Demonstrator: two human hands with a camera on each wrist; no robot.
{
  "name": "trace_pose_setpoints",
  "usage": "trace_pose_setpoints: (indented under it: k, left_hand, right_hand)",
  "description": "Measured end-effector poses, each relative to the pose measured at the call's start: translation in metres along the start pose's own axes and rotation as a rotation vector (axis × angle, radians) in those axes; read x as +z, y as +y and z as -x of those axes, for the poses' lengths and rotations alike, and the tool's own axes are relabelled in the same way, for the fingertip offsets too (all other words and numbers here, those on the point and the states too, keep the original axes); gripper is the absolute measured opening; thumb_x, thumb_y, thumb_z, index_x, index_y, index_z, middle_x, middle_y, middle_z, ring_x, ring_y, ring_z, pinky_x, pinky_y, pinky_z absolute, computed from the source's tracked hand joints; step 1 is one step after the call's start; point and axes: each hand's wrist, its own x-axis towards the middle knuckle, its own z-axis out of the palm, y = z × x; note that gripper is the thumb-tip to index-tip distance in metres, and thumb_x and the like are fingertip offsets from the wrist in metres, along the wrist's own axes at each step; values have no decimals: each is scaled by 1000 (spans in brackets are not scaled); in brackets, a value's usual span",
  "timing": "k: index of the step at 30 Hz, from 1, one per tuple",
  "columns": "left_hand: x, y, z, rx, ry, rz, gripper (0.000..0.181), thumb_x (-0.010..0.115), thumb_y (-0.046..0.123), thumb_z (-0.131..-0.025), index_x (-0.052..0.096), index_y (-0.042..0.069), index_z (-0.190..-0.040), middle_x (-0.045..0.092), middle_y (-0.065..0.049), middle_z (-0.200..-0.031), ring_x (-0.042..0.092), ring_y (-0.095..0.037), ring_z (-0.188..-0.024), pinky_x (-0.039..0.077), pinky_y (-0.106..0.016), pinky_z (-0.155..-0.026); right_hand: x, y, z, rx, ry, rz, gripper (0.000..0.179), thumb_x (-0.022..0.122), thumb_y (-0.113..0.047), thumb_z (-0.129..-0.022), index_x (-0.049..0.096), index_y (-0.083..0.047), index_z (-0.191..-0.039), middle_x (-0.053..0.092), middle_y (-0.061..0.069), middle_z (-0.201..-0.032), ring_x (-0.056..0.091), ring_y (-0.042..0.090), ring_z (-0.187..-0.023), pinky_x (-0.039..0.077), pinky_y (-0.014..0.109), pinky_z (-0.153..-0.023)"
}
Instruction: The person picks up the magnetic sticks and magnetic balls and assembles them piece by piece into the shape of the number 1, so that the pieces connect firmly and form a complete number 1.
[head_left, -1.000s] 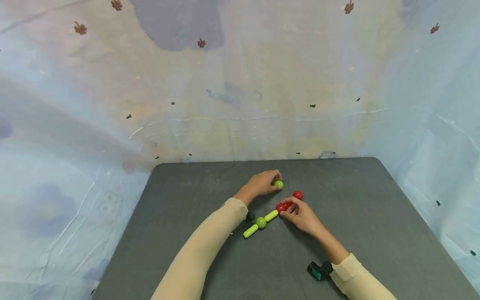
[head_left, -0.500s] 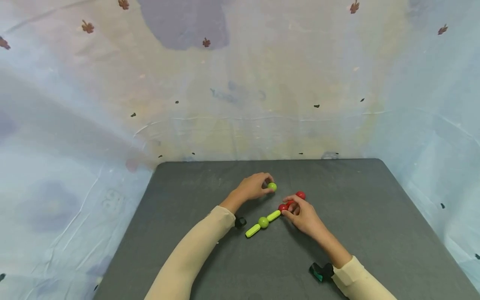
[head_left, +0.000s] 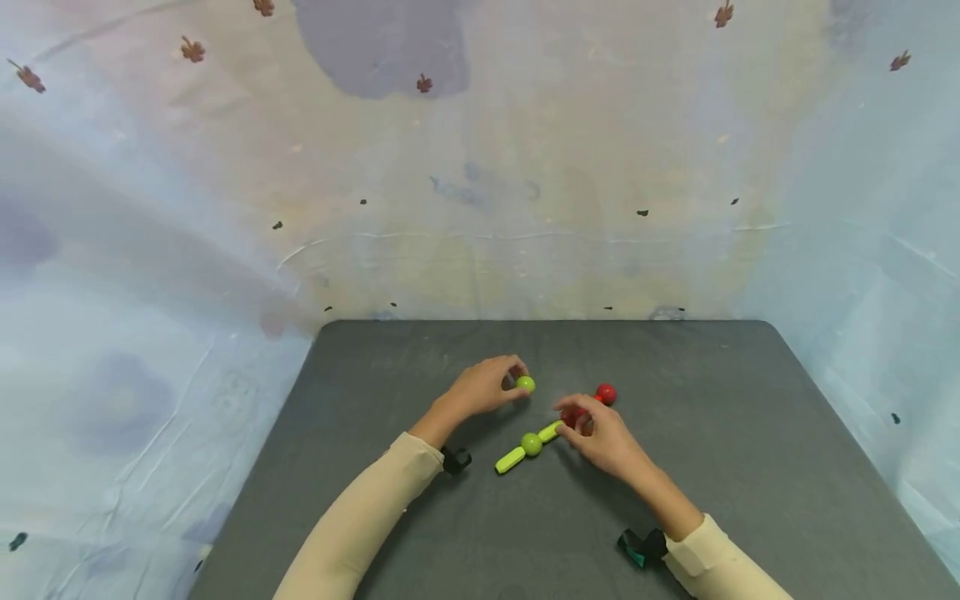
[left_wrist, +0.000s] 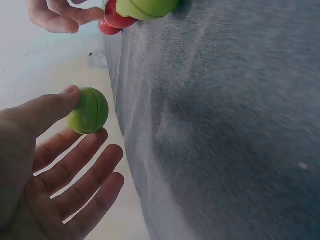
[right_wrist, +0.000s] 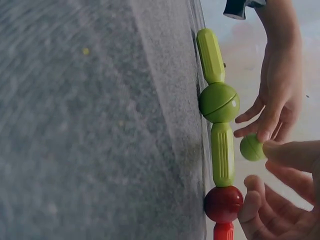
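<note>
In the head view my left hand (head_left: 483,387) pinches a loose green ball (head_left: 527,384) between thumb and fingers, raised over the table; the left wrist view shows the thumb on one side of it, the other fingers spread. Below and to the right lies a diagonal row of toy sticks and balls: green stick (head_left: 510,460), green ball (head_left: 531,444), second green stick (right_wrist: 223,155), red ball (right_wrist: 223,204), red stick (right_wrist: 223,231), far red ball (head_left: 606,394). My right hand (head_left: 603,437) hovers over the red part, fingers loosely bent right beside the nearer red ball, thumb apart.
A dark grey table (head_left: 712,467) lies under both arms. Behind and at the sides hangs a pale patterned sheet (head_left: 525,267). Each wrist wears a black camera mount, the right one (head_left: 641,547) close above the tabletop.
My left hand has moved left and a little nearer with the green ball, away from the row's far end. My right hand's fingers have shifted slightly left; the row stays nearly in place.
</note>
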Motion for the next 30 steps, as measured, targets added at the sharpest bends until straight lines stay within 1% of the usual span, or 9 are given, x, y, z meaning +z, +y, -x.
trace_pose_setpoints:
  k: [4,8,11,16,18,20,25,30]
  left_hand:
    - [-1,-4,13,-7,-5,1,33,76,39,-103,66,23,-130,69,4,-124,69,-14,-108,57,-39,-87]
    - [-2,-7,27,-13,-5,-4,34,77,37,-102,66,22,-131,69,3,-126,69,-15,-109,58,-40,-88]
    - [-3,-9,37,-13,-6,-13,33,78,37,-101,67,23,-130,69,4,-125,69,-15,-109,58,-40,-88]
    - [-3,-13,53,-14,-24,-37,31,78,40,-101,68,26,-126,70,6,-123,69,-15,-110,58,-41,-87]
    - [-3,-14,60,-11,-30,-42,31,78,41,-100,68,27,-125,70,7,-122,70,-16,-109,58,-41,-86]
    - [-3,-16,66,-6,-36,-49,31,78,42,-100,67,28,-125,70,7,-122,70,-15,-109,58,-42,-85]
    - [-3,-19,81,-5,-51,-63,31,79,43,-99,67,30,-124,69,9,-120,68,-12,-105,57,-41,-84]
    - [-3,-20,93,-12,-70,-64,30,79,43,-100,67,32,-125,70,10,-117,69,-11,-103,57,-40,-84]
  right_hand:
    - [3,0,-2,-29,-45,-26,30,83,-8,-96,72,-6,-125,74,12,-112,60,10,-78,53,28,-70]
    - [5,0,-3,-66,-91,-24,30,83,-10,-96,73,-7,-124,69,7,-100,56,7,-72,51,27,-66]
    - [7,0,-4,-97,-132,-12,31,84,-11,-96,73,-7,-124,67,6,-98,52,4,-66,50,27,-62]
    - [11,-1,-6,-148,-207,-12,35,84,-10,-96,71,-7,-128,70,12,-112,50,3,-62,49,26,-60]
    - [13,-2,-7,-161,-230,-10,36,84,-10,-95,71,-8,-129,71,11,-119,51,3,-61,49,25,-59]
    - [14,-3,-8,-173,-251,-3,37,85,-11,-94,71,-8,-129,71,10,-122,51,5,-61,49,25,-59]
    - [17,-7,-11,-175,-300,32,36,86,-16,-95,73,-11,-128,71,3,-123,51,6,-63,48,25,-60]
    - [22,-10,-14,-148,-339,74,32,84,-20,-97,75,-15,-127,69,-1,-124,52,7,-69,48,26,-65]
